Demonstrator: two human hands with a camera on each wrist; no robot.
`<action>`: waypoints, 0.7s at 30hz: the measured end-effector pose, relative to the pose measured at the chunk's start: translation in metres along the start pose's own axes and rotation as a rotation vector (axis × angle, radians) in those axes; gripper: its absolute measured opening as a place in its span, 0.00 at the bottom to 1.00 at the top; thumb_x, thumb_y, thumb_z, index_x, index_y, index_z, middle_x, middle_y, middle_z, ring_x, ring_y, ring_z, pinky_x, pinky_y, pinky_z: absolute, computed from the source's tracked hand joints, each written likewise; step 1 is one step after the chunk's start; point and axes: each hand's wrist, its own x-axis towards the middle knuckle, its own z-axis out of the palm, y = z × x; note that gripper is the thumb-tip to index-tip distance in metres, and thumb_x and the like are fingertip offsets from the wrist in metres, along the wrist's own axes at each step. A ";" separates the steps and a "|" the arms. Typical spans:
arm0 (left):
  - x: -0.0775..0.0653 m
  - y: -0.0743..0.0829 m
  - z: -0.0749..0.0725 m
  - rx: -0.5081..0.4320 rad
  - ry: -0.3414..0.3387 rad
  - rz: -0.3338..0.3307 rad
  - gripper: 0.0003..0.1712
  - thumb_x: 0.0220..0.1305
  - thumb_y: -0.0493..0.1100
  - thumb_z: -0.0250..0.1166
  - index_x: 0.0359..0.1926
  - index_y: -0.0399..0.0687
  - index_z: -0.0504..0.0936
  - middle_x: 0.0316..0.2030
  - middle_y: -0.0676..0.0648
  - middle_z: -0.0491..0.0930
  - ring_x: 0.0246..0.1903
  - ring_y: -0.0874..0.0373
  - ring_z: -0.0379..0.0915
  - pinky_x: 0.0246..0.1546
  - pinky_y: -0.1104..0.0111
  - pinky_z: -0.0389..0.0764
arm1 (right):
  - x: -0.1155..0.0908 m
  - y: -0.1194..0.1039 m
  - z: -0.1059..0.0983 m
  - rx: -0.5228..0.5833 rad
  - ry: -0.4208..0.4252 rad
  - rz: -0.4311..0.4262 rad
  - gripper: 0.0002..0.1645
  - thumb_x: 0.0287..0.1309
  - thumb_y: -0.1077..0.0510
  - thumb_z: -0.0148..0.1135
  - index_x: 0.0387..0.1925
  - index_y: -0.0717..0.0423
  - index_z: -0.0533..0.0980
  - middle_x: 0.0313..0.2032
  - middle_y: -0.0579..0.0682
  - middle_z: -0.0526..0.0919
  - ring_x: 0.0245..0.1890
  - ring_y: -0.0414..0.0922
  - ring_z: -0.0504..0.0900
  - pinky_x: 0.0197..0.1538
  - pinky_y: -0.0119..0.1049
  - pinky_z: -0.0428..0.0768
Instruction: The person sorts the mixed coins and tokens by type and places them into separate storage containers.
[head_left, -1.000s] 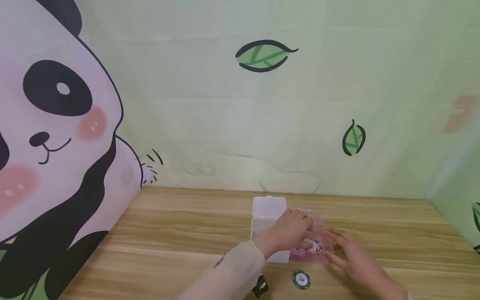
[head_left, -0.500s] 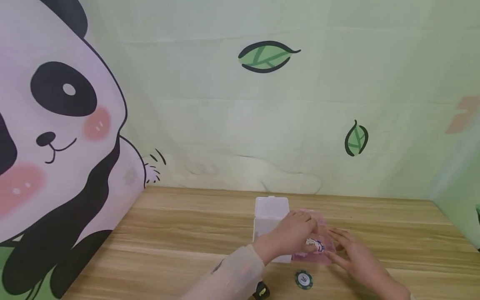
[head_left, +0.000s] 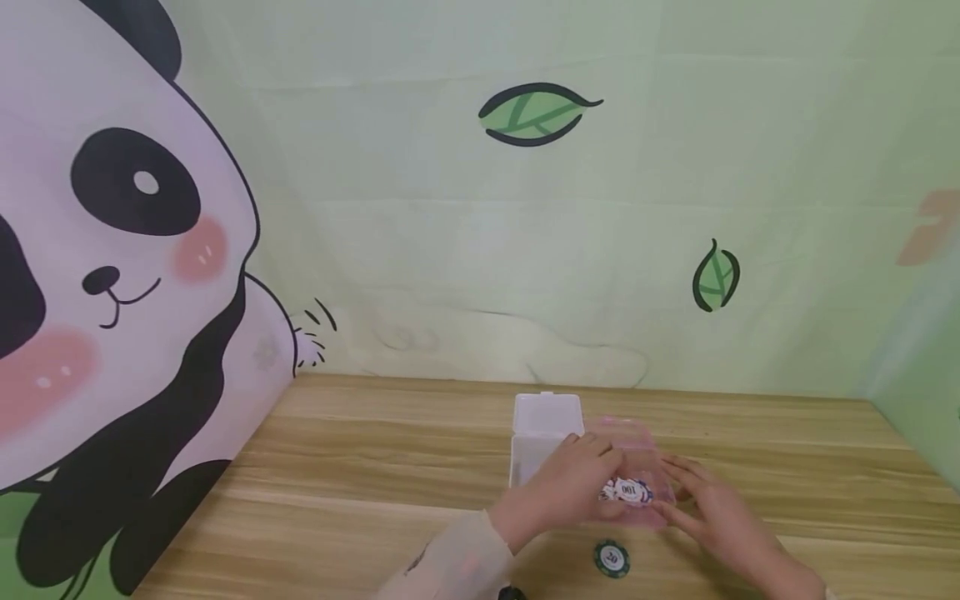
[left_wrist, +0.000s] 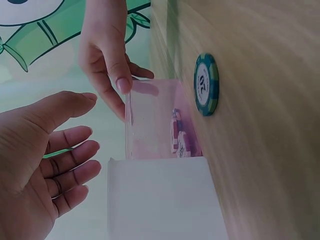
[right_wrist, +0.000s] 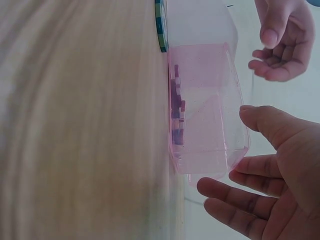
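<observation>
A see-through pink plastic box (head_left: 647, 521) stands on the table with several poker chips (head_left: 628, 491) lying in it; one is marked 100. My right hand (head_left: 716, 508) holds the box at its right end, thumb at the near corner and fingers at the far one. My left hand (head_left: 573, 479) hovers over the left part of the box. In the left wrist view, this left hand (left_wrist: 47, 165) has loosely bent fingers and nothing in it. Against the pink box's left side stands a white plastic box (head_left: 528, 458), its lid (head_left: 548, 414) folded back.
A green poker chip (head_left: 612, 558) marked 20 lies on the wooden table (head_left: 360, 467) in front of the pink box. Part of a small black object (head_left: 512, 593) shows at the bottom edge. Behind the table hangs a green cloth (head_left: 420, 208) printed with a panda and leaves.
My left hand has drawn back a little to the left, uncovering more of the chips in the pink box. My right hand keeps its place at the box's end.
</observation>
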 end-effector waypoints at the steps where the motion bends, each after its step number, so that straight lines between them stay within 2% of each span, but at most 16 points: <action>1: -0.002 0.001 0.000 -0.005 0.007 -0.001 0.20 0.55 0.61 0.68 0.44 0.59 0.79 0.39 0.61 0.76 0.46 0.66 0.70 0.45 0.77 0.67 | 0.000 0.000 0.000 0.000 0.001 0.001 0.34 0.55 0.49 0.67 0.59 0.65 0.72 0.58 0.61 0.77 0.37 0.45 0.84 0.44 0.45 0.83; 6: -0.010 0.004 0.000 0.012 0.044 0.012 0.19 0.53 0.60 0.69 0.43 0.58 0.79 0.39 0.61 0.76 0.44 0.67 0.70 0.46 0.77 0.68 | 0.000 0.001 0.000 -0.003 0.005 -0.003 0.34 0.55 0.50 0.67 0.59 0.65 0.72 0.58 0.62 0.76 0.38 0.46 0.84 0.45 0.46 0.83; 13: -0.022 0.009 0.008 0.021 0.225 0.091 0.15 0.51 0.57 0.71 0.37 0.59 0.81 0.37 0.61 0.77 0.40 0.68 0.73 0.40 0.79 0.69 | -0.001 0.001 0.001 0.002 0.015 -0.020 0.33 0.54 0.50 0.68 0.57 0.65 0.73 0.58 0.62 0.77 0.36 0.44 0.84 0.43 0.43 0.83; 17: -0.028 0.010 0.012 0.015 0.238 0.083 0.17 0.49 0.57 0.72 0.38 0.59 0.81 0.36 0.61 0.75 0.39 0.68 0.70 0.40 0.79 0.67 | -0.001 0.001 0.001 0.004 0.020 -0.018 0.34 0.54 0.49 0.68 0.58 0.65 0.73 0.58 0.63 0.76 0.36 0.45 0.84 0.44 0.47 0.83; 21: -0.035 0.013 0.014 0.017 0.207 0.061 0.19 0.50 0.60 0.71 0.39 0.58 0.80 0.35 0.60 0.75 0.37 0.68 0.69 0.39 0.80 0.66 | 0.000 0.001 0.001 -0.016 0.030 -0.022 0.34 0.54 0.49 0.67 0.58 0.65 0.73 0.58 0.64 0.75 0.36 0.45 0.84 0.46 0.48 0.83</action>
